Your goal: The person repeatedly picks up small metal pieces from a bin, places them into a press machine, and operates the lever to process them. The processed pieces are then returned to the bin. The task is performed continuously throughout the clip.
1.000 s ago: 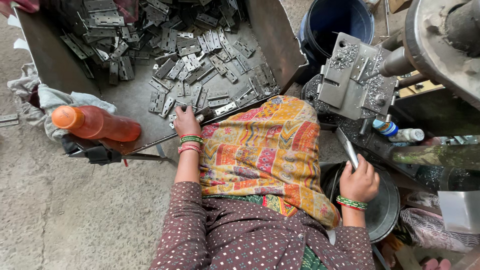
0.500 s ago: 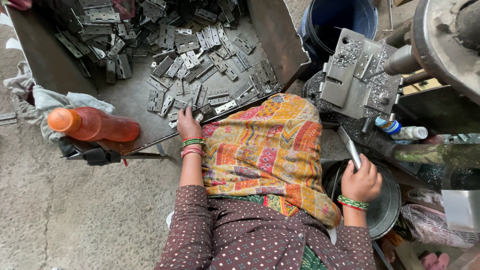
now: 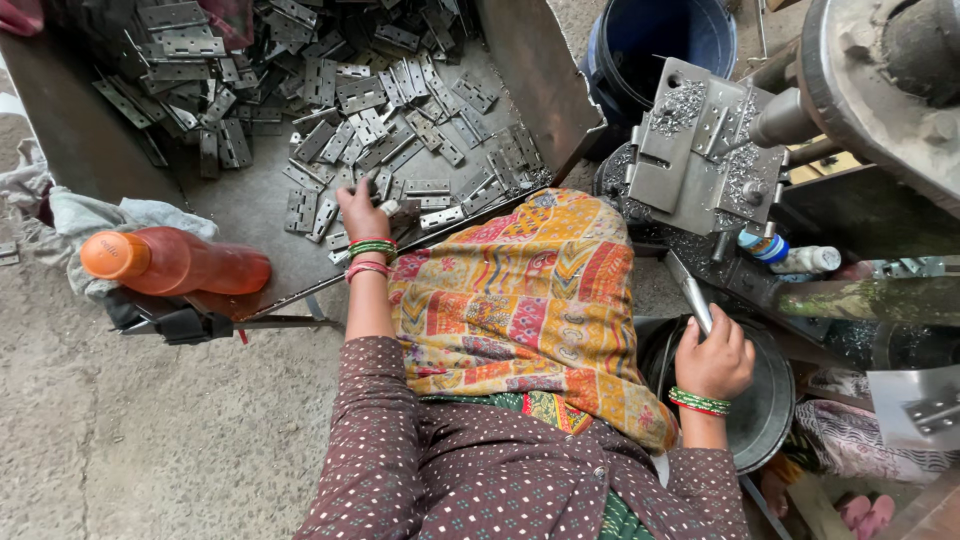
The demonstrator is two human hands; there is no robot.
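My left hand reaches into a large grey metal tray and closes its fingers on a small metal hinge at the near edge of a heap of several hinges. My right hand grips a thin metal lever that runs up toward a grey metal jig block covered in metal shavings. A colourful patterned cloth lies over my lap between both arms. Green and red bangles sit on both wrists.
An orange plastic bottle lies at the tray's near left corner beside a rag. A blue bucket stands behind the jig. A dark metal bowl sits under my right hand. Heavy machine parts fill the right.
My left hand has pushed a little farther into the tray and closed on a hinge. My right hand stays on the lever.
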